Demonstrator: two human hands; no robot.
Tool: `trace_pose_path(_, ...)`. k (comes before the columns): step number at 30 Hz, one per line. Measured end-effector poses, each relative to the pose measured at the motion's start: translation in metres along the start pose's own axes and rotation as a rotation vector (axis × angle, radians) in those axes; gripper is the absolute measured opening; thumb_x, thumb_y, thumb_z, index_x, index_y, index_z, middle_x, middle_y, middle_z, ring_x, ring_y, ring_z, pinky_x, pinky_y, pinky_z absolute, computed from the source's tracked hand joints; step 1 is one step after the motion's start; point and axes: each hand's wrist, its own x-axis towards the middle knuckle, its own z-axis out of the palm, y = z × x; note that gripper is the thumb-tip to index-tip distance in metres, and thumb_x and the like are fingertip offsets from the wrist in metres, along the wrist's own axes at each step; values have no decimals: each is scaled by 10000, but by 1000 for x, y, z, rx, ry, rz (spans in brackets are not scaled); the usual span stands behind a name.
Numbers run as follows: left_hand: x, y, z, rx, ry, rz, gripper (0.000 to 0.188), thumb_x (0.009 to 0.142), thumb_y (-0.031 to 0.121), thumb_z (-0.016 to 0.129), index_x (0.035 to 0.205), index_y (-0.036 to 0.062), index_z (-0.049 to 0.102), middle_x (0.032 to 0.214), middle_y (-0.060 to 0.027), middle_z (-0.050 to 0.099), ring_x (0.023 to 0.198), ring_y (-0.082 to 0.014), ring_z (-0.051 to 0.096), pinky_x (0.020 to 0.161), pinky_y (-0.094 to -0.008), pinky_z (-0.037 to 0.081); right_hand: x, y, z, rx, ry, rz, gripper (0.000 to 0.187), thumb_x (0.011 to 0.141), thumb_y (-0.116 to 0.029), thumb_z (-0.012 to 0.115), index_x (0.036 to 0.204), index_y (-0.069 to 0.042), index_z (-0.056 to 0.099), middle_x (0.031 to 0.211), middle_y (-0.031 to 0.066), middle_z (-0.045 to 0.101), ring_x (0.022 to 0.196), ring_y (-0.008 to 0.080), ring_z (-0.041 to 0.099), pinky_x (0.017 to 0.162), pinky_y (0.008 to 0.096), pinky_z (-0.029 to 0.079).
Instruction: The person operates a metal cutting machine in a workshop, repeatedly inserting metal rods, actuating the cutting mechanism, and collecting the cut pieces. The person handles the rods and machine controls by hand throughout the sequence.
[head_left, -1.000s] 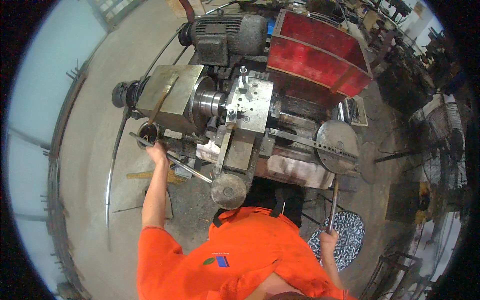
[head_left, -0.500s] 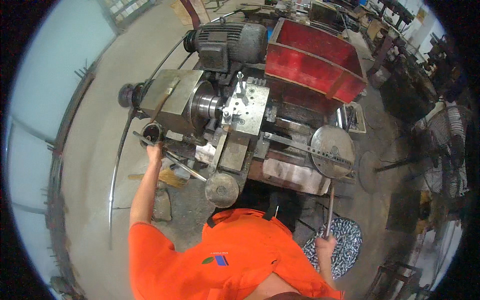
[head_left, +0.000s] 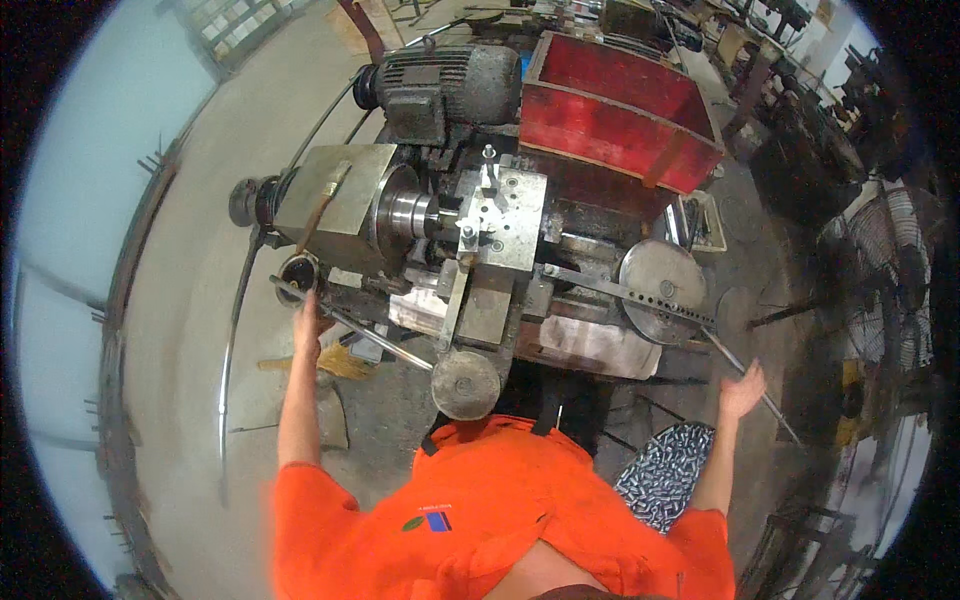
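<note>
My right hand (head_left: 742, 392) is closed around a slim metal lever rod (head_left: 722, 350), which slants down to the right from a round steel disc (head_left: 662, 285) with a perforated bar across it. My left hand (head_left: 308, 328) is at a dark round cup (head_left: 299, 272) and a thin bar beside it. Its fingers look curled; what they hold, if anything, is hidden. Between my hands is a lathe-like machine: a shiny spindle chuck (head_left: 408, 214) faces a steel tool block (head_left: 508, 218) with upright bolts, and a small gap separates them. A brush (head_left: 328, 192) lies on the headstock cover.
A motor (head_left: 452, 92) and a red open box (head_left: 620, 105) stand behind the machine. A round worn knob (head_left: 466, 385) sits close to my body. By my right arm is a container of small metal parts (head_left: 668, 475). A fan (head_left: 890, 250) stands at right.
My right hand has moved up and outward, swinging the lever from near vertical to a rightward slant. The tool block has shifted right, away from the chuck. My left hand has dropped slightly.
</note>
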Motion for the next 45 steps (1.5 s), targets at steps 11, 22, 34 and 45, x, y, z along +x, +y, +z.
trace_pose_path(11,10,-105,-2,1723,-298,412,487,812,518,465,838,53,608,855,-156,627,777,-310,614,680,-402,486,-89,-91,-50,618,-371,-75,415,558,-131,610,958,-21,627,1089,210,561,1025,349,530,895,379,412)
trace_pose_path(22,9,-102,7,1622,-462,123,314,791,375,530,926,96,583,921,-111,628,803,-283,621,692,-398,490,-65,-139,-92,801,-401,-228,297,567,-104,592,846,-7,626,913,169,618,859,328,592,771,359,471)
trace_pose_path(34,-12,-18,-51,1214,-200,204,358,790,313,564,1092,120,569,913,-177,618,869,-329,590,707,-428,466,81,-371,-181,1166,-188,-942,311,563,-150,605,855,-45,631,886,137,606,852,297,558,753,365,460)
trace_pose_path(45,-75,41,-229,1150,508,-10,550,876,512,336,801,65,646,770,-186,622,787,-341,606,704,-433,452,70,-528,-179,683,-489,-1132,217,513,-189,597,643,-28,661,761,191,623,791,353,569,735,404,471)
